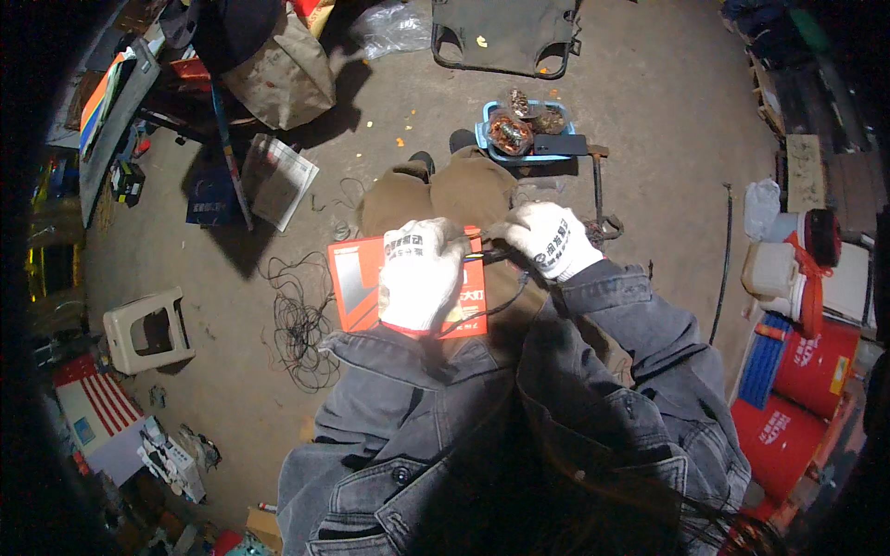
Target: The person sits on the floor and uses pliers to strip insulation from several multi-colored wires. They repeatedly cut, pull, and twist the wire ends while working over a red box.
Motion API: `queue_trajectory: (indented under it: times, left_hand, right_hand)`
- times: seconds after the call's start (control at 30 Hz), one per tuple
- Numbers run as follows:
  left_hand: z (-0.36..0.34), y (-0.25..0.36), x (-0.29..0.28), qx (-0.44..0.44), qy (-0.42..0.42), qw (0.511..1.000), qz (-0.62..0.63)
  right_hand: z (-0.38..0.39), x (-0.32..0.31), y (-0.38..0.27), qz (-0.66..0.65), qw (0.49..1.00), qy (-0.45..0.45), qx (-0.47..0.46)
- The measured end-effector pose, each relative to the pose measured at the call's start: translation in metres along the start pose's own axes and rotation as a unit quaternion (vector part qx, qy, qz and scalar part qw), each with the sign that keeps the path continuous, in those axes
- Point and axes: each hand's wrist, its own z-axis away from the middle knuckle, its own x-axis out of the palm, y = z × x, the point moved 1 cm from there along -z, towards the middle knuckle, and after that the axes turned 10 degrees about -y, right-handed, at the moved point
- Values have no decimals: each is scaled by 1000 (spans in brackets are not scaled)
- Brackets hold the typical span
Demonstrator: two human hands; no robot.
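Observation:
My left hand (pixel 417 273) wears a white work glove and lies over an orange-red box (pixel 350 287) on my lap, its fingers curled round a dark cable. My right hand (pixel 547 239), gloved too, pinches dark wire at the box's upper right, level with the left hand's fingertips. A black cable (pixel 501 308) loops down from between my hands across the box's right side. Just what sits between the fingertips is too small to make out.
A blue tray (pixel 566 121) with small bags and a dark flat object stands ahead beside a hammer-like tool (pixel 597 181). Tangled wire (pixel 298 324) and a plastic stool (pixel 125 335) lie left. Red drums (pixel 814 371) and containers line the right; a folding frame (pixel 501 37) is at the top.

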Motion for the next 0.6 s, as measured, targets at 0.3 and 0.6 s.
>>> queue_trajectory:
  times: [0.3,0.6]
  left_hand:
    - [0,-10,7,-12,-4,1000,-23]
    - [0,-9,7,-40,-10,999,12]
  right_hand:
    - [28,-9,-4,-82,978,107,160]
    - [13,-10,-27,-218,938,140,231]
